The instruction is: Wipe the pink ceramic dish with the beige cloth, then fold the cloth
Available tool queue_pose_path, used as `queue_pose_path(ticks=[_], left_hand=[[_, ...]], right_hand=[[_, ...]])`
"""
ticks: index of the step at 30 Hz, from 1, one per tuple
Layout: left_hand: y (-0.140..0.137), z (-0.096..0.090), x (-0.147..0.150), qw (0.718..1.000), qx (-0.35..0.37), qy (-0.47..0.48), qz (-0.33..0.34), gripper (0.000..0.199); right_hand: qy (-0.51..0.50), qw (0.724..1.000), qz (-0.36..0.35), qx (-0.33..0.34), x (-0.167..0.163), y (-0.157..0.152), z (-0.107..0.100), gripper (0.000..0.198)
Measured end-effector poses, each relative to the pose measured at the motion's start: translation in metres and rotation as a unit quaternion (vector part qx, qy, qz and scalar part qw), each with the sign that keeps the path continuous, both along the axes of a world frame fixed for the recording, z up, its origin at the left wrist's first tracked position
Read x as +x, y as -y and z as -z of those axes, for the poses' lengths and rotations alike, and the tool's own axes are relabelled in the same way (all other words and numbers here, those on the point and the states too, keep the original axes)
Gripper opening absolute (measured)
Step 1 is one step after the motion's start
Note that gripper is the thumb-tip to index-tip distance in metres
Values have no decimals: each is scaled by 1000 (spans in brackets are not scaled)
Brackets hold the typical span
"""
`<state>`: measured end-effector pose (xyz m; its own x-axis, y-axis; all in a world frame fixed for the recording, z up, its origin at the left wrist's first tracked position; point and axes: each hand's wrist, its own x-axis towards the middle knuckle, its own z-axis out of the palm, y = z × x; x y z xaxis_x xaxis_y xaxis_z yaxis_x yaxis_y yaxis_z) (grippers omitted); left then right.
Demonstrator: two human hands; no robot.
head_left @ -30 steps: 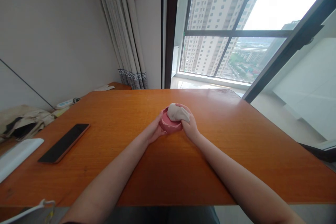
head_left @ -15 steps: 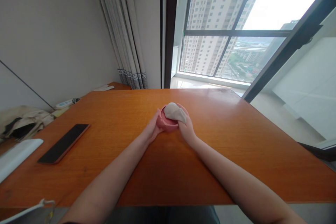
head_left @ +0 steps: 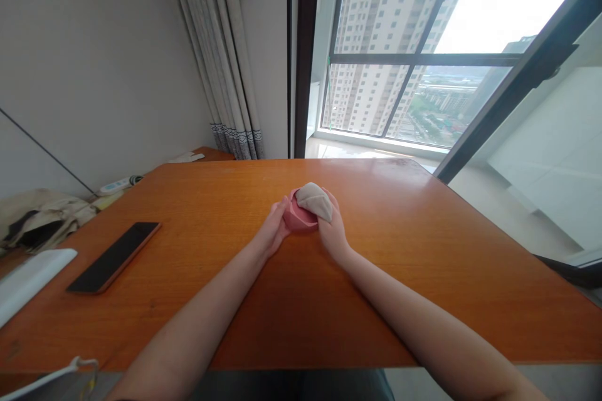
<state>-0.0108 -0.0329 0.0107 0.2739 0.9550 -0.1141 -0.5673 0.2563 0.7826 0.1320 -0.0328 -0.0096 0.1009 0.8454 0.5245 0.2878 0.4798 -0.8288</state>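
Hands (head_left: 275, 232) (head_left: 333, 233) grip tilted pink bowl (head_left: 297, 218), right fingers pressing cloth (head_left: 315, 199) inside.

**No legible writing in view**

I am scanning everything here and finding nothing I can read. The dark phone (head_left: 113, 256) lying on the counter (head_left: 423, 250) is showing a blank screen. The small white device (head_left: 118, 185) by the wall is too small and blurred for any label to come through.
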Motion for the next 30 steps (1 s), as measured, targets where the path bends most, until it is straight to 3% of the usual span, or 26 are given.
queue_pose_path(ticks=[3,5,9,11,14,18,21,26,30], left_hand=[[-2,8,-1,997,-21,-59,54,46],[-4,12,1,997,-29,-62,26,42],[-4,8,6,995,7,11,-102,40],[-1,2,7,992,36,41,-116,42],[2,-2,5,998,27,32,-50,44],[0,4,2,999,-20,-37,26,46],[-3,8,3,999,-15,-31,-22,42],[-4,2,7,991,53,33,-118,38],[-3,-2,4,989,44,45,-136,36]], right_hand=[[32,995,-92,8,20,-15,-3,36],[51,991,-123,2,21,-17,-3,35],[37,995,-87,-22,-6,2,-1,36],[16,998,-53,-24,-19,12,-1,36],[-16,1000,-14,6,-14,12,-4,36],[13,995,-94,26,15,-8,-8,38],[39,993,-113,2,19,-14,-7,37],[66,993,-100,-24,-12,13,-5,36],[68,993,-89,-31,-29,30,-4,37]])
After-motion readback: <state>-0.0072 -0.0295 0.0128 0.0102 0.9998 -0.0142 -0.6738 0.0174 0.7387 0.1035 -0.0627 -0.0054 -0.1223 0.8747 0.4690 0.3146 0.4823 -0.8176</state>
